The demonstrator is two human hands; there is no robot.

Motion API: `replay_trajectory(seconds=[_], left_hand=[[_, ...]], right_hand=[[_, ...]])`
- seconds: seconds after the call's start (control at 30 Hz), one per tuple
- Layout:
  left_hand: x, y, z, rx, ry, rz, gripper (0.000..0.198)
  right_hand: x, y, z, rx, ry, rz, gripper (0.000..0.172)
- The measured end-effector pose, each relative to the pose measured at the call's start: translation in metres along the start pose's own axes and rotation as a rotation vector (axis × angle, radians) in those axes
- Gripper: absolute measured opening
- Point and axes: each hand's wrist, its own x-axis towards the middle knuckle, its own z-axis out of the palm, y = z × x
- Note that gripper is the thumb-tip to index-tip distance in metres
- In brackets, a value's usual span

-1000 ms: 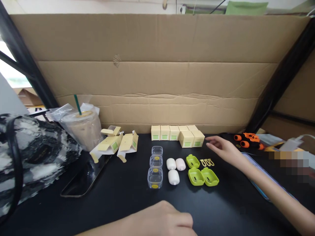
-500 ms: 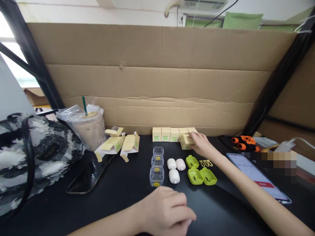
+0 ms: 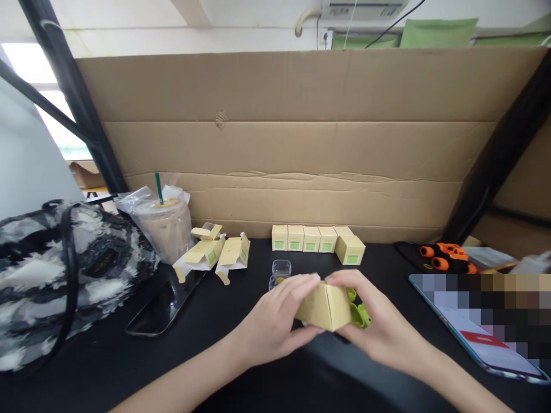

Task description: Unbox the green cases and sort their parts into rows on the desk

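A small cream cardboard box (image 3: pixel 330 310) is held up over the table between both hands. My left hand (image 3: pixel 279 318) grips its left side, and my right hand (image 3: pixel 381 321) has fingers and thumb on the right side. Behind the right hand, lime-green cases (image 3: pixel 360 314) are partly covered. Clear plastic cups (image 3: pixel 282 268) show just beyond my left fingers, their nearer part hidden. Farther back, several similar cream boxes (image 3: pixel 295 238) with green labels stand in a row, and one box (image 3: pixel 350 250) stands out in front at the right end.
Opened cream cartons (image 3: pixel 202 252) lie left of centre. A dark phone (image 3: pixel 166 307), a bagged drink cup (image 3: pixel 166 226) and a patterned bag (image 3: pixel 103 264) are at left. Right are a lit phone (image 3: pixel 477 338) and an orange toy car (image 3: pixel 450 255). Cardboard (image 3: pixel 284 143) walls the back.
My right hand has come back from the row towards me, and a box is now in both hands. My left hand has lifted and moved forward to it. The view has shifted slightly.
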Motion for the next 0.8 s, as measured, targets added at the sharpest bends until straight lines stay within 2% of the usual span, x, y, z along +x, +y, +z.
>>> replay_trajectory(seconds=[0.1, 0.37, 0.63, 0.73, 0.8], left_hand=[[-0.001, 0.001, -0.001, 0.000, -0.020, 0.043, 0.054], [-0.001, 0.002, -0.002, 0.049, 0.062, 0.068, 0.051], [0.000, 0.003, -0.001, 0.048, 0.106, 0.082, 0.047], [0.000, 0.003, -0.002, 0.064, 0.138, 0.092, 0.047], [0.000, 0.001, -0.002, 0.036, 0.146, 0.030, 0.050]], right_hand=[[-0.004, -0.003, 0.005, -0.040, 0.008, -0.028, 0.035], [-0.007, 0.000, 0.009, -0.248, 0.111, -0.165, 0.042], [-0.011, 0.001, 0.014, -0.363, 0.179, -0.190, 0.039], [-0.011, 0.003, 0.018, -0.356, 0.281, -0.206, 0.036], [-0.011, 0.003, 0.019, -0.304, 0.385, -0.214, 0.024]])
